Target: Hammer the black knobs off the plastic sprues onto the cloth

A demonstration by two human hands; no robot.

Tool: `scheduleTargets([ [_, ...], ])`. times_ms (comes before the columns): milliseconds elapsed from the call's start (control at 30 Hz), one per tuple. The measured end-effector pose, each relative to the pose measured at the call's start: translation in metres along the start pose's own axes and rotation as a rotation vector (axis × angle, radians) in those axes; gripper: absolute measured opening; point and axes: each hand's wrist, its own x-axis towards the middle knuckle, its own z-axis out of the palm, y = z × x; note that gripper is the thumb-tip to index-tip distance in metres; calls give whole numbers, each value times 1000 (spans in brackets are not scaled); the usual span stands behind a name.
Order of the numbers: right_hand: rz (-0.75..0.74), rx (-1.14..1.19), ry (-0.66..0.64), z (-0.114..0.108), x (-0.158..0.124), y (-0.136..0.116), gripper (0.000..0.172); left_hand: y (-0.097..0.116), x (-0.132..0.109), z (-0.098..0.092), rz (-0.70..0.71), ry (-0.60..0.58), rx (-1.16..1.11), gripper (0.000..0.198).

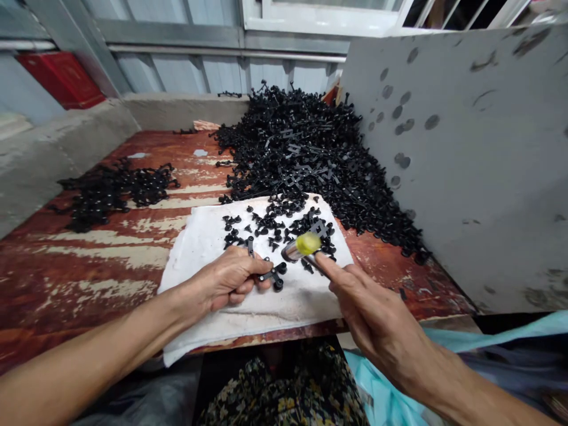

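My left hand (235,278) is closed on a black linkage part (268,273), a crossed-strip piece with round knobs, just above a white cloth (208,319). My right hand (368,307) grips the dark handle of a small hammer (302,245), its index finger stretched along the handle. The hammer head, metal with a yellow end, is slightly blurred and hangs right of the linkage part, apart from it. Behind both hands, loose black knobs (270,225) lie scattered on the cloth. A flat crossed-strip piece (318,228) rests among them.
A large heap of black parts (293,148) covers the back of the worn red table (146,260). A smaller pile of linkages (115,192) lies at left. A grey panel (461,165) stands along the right side, and a concrete ledge (66,142) borders the left.
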Motion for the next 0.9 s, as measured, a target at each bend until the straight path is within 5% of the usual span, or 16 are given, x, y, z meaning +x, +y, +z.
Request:
scheduleTargets([
  [100,-4,41,107,0,-1,-1,70,-1,0,0,14,-9,-1,25],
  [233,-1,-75,-108,-1,0,2,71,-1,1,2,25,32,25,25],
  [367,34,-45,18,0,2,2,70,-1,1,2,3,21,53,27],
  [467,10,-100,-77,4,1,2,70,-2,2,-1,0,36,43,25],
  [733,194,134,-72,5,5,5,43,-1,-6,4,-20,17,84,26],
  [833,450,426,49,8,3,4,26,14,-16,-23,128,94,88,23],
  [900,642,793,35,16,0,3,30,32,-22,-66,320,307,151,22],
])
